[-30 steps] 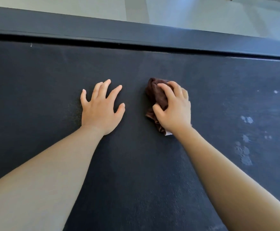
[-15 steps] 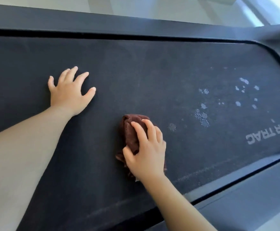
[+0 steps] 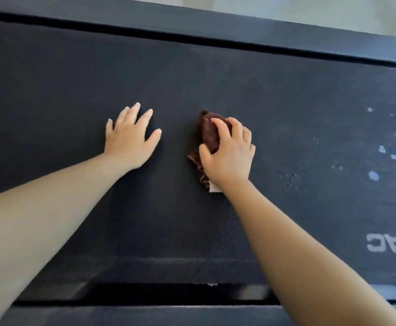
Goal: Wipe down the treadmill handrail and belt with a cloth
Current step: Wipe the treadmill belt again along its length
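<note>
The dark treadmill belt (image 3: 274, 95) fills most of the view. My right hand (image 3: 228, 154) grips a bunched brown cloth (image 3: 207, 134) and presses it onto the belt near the middle. A white tag of the cloth shows under my wrist. My left hand (image 3: 130, 137) lies flat on the belt with fingers spread, a short way left of the cloth. No handrail is in view.
Pale spots (image 3: 390, 154) dot the belt at the right, above white lettering (image 3: 390, 242) near the right edge. A dark side rail (image 3: 239, 27) runs along the far edge of the belt and another (image 3: 145, 315) along the near edge. Light floor (image 3: 310, 8) lies beyond.
My right hand has slid the cloth away from the near edge toward the belt's middle, next to my left hand. The view has swung left, so fewer spots show.
</note>
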`<state>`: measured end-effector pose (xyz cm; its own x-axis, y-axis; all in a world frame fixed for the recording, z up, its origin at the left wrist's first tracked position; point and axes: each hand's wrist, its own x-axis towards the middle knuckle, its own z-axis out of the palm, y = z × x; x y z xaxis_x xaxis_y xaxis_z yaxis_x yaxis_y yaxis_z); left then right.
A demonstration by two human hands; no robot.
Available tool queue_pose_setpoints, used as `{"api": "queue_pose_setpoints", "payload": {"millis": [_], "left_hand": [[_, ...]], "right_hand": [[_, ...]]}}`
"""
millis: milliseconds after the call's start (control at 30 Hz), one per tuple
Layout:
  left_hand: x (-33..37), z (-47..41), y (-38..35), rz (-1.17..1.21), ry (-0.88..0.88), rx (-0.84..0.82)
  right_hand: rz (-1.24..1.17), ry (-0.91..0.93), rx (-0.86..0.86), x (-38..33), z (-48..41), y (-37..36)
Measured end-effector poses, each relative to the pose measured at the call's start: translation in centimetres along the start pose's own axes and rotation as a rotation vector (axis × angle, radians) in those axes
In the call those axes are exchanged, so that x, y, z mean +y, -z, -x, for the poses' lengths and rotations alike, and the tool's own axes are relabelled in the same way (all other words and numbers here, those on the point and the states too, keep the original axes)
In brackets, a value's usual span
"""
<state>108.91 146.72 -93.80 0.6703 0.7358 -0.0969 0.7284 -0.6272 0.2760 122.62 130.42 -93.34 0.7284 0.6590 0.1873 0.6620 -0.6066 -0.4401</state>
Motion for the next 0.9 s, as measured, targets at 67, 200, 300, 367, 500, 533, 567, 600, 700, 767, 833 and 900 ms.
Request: {"api": "queue_pose_setpoints", "payload": {"millis": [67, 200, 300, 367, 500, 533, 567, 600, 700, 767, 833, 900], "left_hand": [[2.7, 3.0, -1.1, -0.005, 0.026, -0.018], [5.5, 6.0, -3.2, -0.12, 0.116, 0.044], [5.1, 5.7, -3.6, -0.15, 0.121, 0.109], [5.0, 5.9, -4.0, -0.161, 0.116, 0.111], [5.4, 6.1, -4.0, -0.148, 0.121, 0.115], [5.5, 6.1, -3.8, -0.143, 0.125, 0.115], [5.5, 6.2, -3.7, -0.133, 0.129, 0.113], [5.6, 6.3, -3.6, -0.121, 0.133, 0.109], [5.8, 6.6, -3.3, -0.092, 0.126, 0.097], [5.8, 6.7, -3.1, -0.077, 0.118, 0.094], [5.8, 6.6, -2.9, -0.059, 0.116, 0.1], [5.8, 6.6, -2.8, -0.05, 0.114, 0.1]], "right_hand": [[-0.018, 0.073, -0.049, 0.8, -2.0, 0.2], [-0.071, 0.127, -0.071, 1.7, -3.4, 0.3], [-0.063, 0.144, -0.07, 1.6, -3.4, -0.1], [-0.049, 0.138, -0.085, 1.7, -3.0, 0.1], [-0.037, 0.126, -0.107, 2.0, -0.4, 0.8], [-0.031, 0.118, -0.111, 2.0, 0.8, 1.1], [-0.026, 0.109, -0.115, 2.1, 2.0, 1.5], [-0.017, 0.098, -0.118, 2.2, 3.3, 1.9], [0.01, 0.047, -0.133, 2.5, 7.3, 3.1], [0.002, -0.005, -0.139, 2.5, 9.7, 3.9], [-0.008, -0.04, -0.122, 2.5, 11.7, 4.4], [-0.005, -0.053, -0.1, 2.5, 12.7, 4.6]]}}
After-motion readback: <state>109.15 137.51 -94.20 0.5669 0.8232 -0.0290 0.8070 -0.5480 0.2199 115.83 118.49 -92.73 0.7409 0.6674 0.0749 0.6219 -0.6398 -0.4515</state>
